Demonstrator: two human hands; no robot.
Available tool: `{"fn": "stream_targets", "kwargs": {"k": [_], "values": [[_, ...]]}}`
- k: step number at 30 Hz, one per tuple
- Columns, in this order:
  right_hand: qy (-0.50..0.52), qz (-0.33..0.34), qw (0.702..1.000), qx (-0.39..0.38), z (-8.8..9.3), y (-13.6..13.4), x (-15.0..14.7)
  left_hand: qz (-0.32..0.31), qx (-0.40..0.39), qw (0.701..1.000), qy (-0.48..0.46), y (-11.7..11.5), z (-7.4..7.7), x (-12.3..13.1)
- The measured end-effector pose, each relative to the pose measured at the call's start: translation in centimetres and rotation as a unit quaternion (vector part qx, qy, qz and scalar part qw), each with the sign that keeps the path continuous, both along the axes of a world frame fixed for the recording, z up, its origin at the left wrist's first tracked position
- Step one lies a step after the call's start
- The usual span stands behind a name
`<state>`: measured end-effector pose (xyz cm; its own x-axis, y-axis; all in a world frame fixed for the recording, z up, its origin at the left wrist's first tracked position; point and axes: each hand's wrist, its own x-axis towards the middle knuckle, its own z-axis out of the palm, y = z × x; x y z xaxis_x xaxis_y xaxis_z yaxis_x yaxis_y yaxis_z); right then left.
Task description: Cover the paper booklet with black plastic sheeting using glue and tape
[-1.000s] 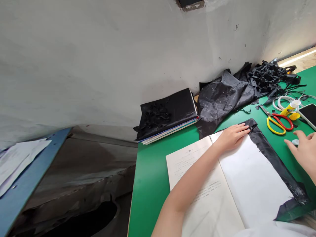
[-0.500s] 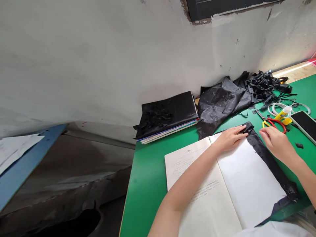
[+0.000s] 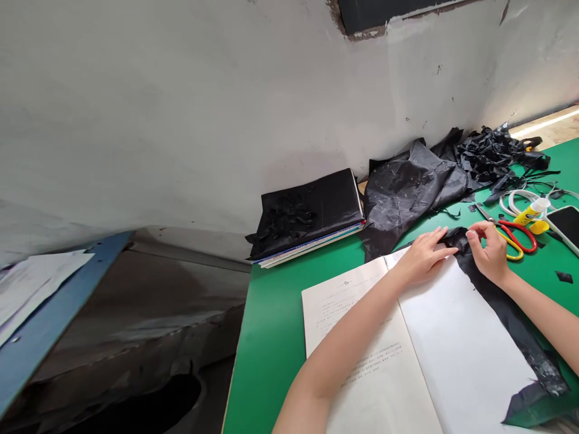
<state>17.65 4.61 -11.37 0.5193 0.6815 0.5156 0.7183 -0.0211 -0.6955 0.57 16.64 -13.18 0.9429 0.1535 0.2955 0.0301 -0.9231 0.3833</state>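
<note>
Book (image 3: pixel 465 343) (open) lies beneath the left fingers (image 3: pixel 433 239).

On the green table (image 3: pixel 266 313) lie an open book (image 3: pixel 452 337), stacked books (image 3: pixel 332 202), black sheeting (image 3: pixel 411 181), scissors (image 3: pixel 511 226) and a phone (image 3: pixel 569 224).

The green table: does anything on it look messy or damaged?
Yes. Shredded black scraps are heaped by the wall, and more lie loose on the black-covered book, looking like litter. Beside the white page of the open book, the black sheet has a jagged inner edge, perhaps roughly cut or torn.
</note>
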Motion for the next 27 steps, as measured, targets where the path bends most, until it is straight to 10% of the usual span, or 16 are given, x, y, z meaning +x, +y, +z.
{"fn": "stream_targets", "kwargs": {"k": [16, 27], "values": [[0.061, 0.085, 0.992, -0.073, 0.9, 0.3, 0.2, 0.150, -0.128, 0.980, 0.002, 0.2, 0.7, -0.2], [-0.006, 0.144, 0.988, -0.051, 0.1, 0.4, 0.5, 0.122, -0.157, 0.980, -0.034, 0.4, 0.6, -0.2]]}}
